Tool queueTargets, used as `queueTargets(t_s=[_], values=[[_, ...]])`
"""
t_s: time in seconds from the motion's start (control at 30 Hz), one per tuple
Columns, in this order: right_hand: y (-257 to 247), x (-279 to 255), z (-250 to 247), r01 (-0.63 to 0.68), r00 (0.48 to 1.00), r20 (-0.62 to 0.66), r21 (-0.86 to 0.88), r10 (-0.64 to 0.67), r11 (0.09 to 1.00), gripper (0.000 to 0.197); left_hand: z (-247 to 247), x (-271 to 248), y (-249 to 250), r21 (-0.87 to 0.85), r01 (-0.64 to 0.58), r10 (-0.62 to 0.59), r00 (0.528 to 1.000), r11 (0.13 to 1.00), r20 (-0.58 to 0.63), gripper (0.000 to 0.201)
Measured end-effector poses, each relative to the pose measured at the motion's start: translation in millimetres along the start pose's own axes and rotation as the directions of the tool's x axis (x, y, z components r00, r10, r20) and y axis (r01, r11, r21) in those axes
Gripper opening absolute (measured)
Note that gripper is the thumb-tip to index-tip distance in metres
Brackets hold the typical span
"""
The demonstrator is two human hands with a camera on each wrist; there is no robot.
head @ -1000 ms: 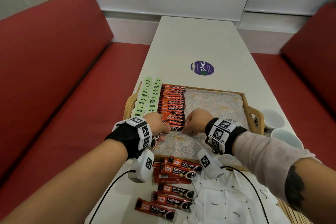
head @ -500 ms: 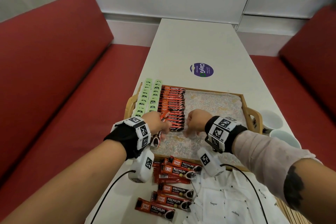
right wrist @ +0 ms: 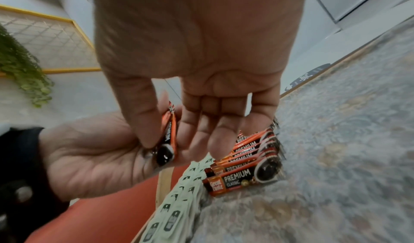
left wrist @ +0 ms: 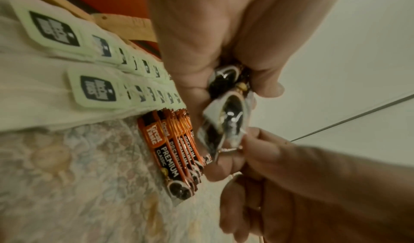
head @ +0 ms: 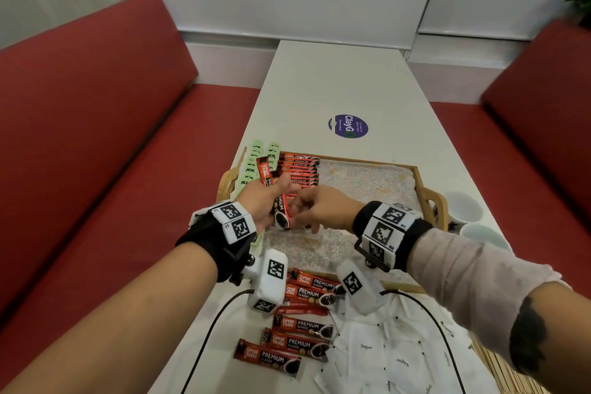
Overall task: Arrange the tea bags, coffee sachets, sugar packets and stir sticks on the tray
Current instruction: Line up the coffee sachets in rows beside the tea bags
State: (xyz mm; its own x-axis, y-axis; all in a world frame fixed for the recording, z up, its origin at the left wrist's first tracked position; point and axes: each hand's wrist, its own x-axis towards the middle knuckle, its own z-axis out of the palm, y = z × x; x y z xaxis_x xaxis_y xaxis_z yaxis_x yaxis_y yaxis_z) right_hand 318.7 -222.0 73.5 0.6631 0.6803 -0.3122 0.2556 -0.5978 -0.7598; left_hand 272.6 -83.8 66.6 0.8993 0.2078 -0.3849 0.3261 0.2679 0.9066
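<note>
My left hand (head: 271, 198) grips a small bunch of orange-black coffee sachets (head: 268, 176) upright above the tray's left side. My right hand (head: 302, 213) meets it and pinches the lower end of one sachet (right wrist: 168, 137) between thumb and index finger. On the wooden tray (head: 428, 198), a row of overlapping coffee sachets (head: 299, 169) lies beside two columns of green tea bags (head: 256, 157). Loose coffee sachets (head: 300, 326) and white sugar packets (head: 383, 352) lie on the table in front of the tray. Wooden stir sticks (head: 499, 371) show at the lower right.
A patterned cloth (head: 367, 182) lines the tray. Two white cups (head: 463, 206) stand right of it. A purple round sticker (head: 348, 126) is on the white table beyond. Red benches (head: 96, 137) flank the table on both sides. Cables run from the wrist cameras across the table's near end.
Both hands rose off the sachet row on the tray. The left hand lifted its bunch upright, and the right hand came left to pinch one sachet in it.
</note>
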Motion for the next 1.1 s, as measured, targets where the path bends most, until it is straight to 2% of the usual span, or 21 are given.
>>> queueTargets(t_s=[0.13, 0.23, 0.33, 0.47, 0.6, 0.67, 0.77, 0.87, 1.0, 1.1], values=[[-1.9, -5.1, -1.5, -0.030, 1.000, 0.011, 0.119, 0.029, 0.992, 0.011, 0.8, -2.3, -3.9, -0.001, -0.033, 0.033, 0.998, 0.999, -0.044, 0.020], [-0.1, -4.5, 1.3, -0.016, 0.999, -0.049, 0.116, 0.022, 0.993, 0.021, 3.9, -7.1, -3.5, -0.007, -0.028, 0.028, 0.999, 1.000, -0.028, 0.025], [2.3, -2.7, 3.7, -0.025, 0.996, -0.080, 0.066, 0.030, 0.998, 0.022, 4.5, -7.4, -5.6, -0.006, -0.031, 0.031, 1.000, 1.000, 0.001, 0.036], [4.9, -0.1, 4.3, -0.033, 0.996, -0.084, 0.043, 0.037, 0.999, 0.023, 0.8, -9.0, -5.6, 0.022, -0.024, 0.023, 0.999, 0.999, 0.039, 0.035], [9.0, 3.8, 2.4, -0.059, 0.987, -0.148, 0.042, 0.064, 0.997, 0.018, -7.0, -6.8, -5.7, 0.089, -0.042, 0.051, 0.994, 0.995, -0.093, 0.030], [12.8, 6.1, 0.3, -0.078, 0.979, -0.191, -0.012, 0.075, 0.997, 0.010, -13.2, -2.0, -6.1, 0.155, -0.066, 0.090, 0.984, 0.986, -0.153, 0.026], [18.5, 8.0, -2.6, -0.110, 0.974, -0.212, -0.133, 0.080, 0.985, 0.008, -19.3, -3.0, -2.7, 0.144, -0.086, 0.115, 0.972, 0.986, -0.204, 0.005], [19.7, 9.2, -2.7, -0.135, 0.978, -0.188, -0.241, 0.090, 0.961, 0.010, -26.9, -1.5, -2.6, 0.165, -0.098, 0.136, 0.962, 0.981, -0.237, 0.012], [16.1, 12.3, 0.7, -0.169, 0.980, -0.163, -0.400, 0.112, 0.901, 0.008, -32.2, 0.3, -2.5, 0.171, -0.097, 0.138, 0.960, 0.980, -0.245, 0.002], [15.7, 14.7, 5.4, -0.184, 0.980, -0.152, -0.488, 0.125, 0.853, 0.009, -35.4, 2.0, -3.0, 0.168, -0.089, 0.128, 0.962, 0.982, -0.243, 0.006]])
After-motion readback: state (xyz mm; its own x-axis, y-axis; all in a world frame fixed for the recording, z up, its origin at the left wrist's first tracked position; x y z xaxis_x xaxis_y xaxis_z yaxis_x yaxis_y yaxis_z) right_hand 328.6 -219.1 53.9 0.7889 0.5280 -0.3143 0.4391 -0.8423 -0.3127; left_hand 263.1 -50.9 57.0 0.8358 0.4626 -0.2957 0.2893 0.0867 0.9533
